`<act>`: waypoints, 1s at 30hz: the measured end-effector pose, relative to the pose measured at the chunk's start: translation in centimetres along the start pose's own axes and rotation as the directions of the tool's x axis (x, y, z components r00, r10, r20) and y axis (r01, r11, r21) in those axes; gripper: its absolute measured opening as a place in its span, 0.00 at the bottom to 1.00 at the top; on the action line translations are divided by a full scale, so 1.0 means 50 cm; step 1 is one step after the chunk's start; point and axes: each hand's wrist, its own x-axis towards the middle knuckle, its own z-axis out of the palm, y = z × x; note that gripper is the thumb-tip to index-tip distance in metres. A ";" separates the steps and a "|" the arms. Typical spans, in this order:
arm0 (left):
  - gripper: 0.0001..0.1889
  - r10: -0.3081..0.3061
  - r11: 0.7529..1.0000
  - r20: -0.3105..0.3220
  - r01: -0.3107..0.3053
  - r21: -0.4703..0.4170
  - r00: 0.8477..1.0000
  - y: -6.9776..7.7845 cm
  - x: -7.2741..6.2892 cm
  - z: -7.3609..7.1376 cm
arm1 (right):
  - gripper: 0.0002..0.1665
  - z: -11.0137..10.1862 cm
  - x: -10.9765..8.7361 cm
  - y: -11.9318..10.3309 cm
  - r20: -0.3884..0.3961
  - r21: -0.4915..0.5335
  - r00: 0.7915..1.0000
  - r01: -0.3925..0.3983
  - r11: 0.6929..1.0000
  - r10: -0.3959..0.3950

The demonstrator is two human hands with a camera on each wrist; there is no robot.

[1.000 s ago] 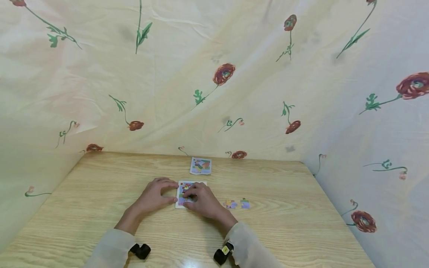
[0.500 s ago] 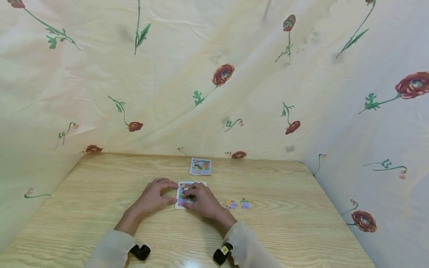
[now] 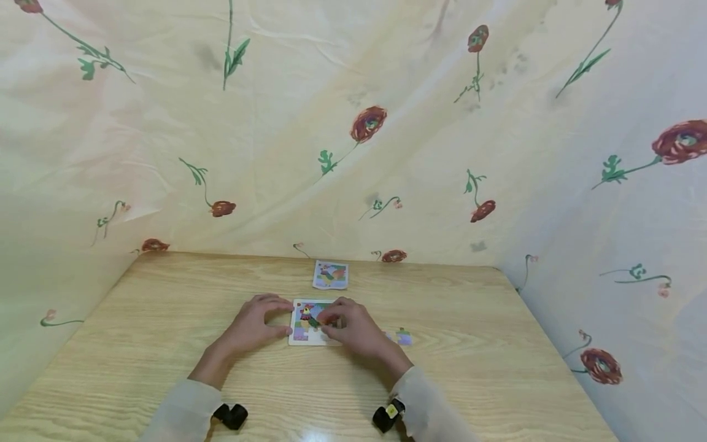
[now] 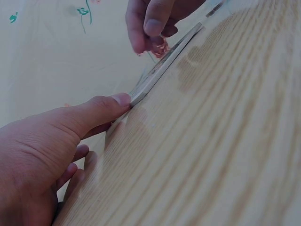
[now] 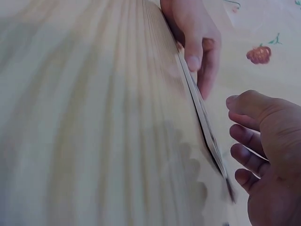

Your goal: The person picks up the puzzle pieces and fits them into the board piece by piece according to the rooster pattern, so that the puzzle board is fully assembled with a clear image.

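Observation:
A square puzzle board (image 3: 300,336) with a white border and a rooster picture lies in the middle of the table. Its lower middle shows bare white. At its left edge, my left hand (image 3: 255,324) grips the border, thumb at the near end and fingers at the far end. My right hand (image 3: 359,328) hovers over the board's right part, fingers loosely bent, with nothing visible between thumb and fingertips in the right wrist view. A loose puzzle piece (image 3: 404,336), green and purple, lies to the right. Another piece beside it is mostly hidden by my right hand.
A small picture card (image 3: 331,275) with the same rooster lies behind the board. The wooden table (image 3: 469,380) ends at a flowered cloth (image 3: 276,153) hanging at the back and sides.
My right hand has lifted off the board's middle and shifted right, uncovering more of the rooster and covering most of one loose piece. My left hand stays put.

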 end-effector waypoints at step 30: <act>0.25 -0.022 1.000 0.004 0.022 -0.014 1.000 0.003 -0.001 0.000 | 0.11 -0.134 -0.158 0.101 -0.127 -0.079 0.986 -0.115 0.990 0.105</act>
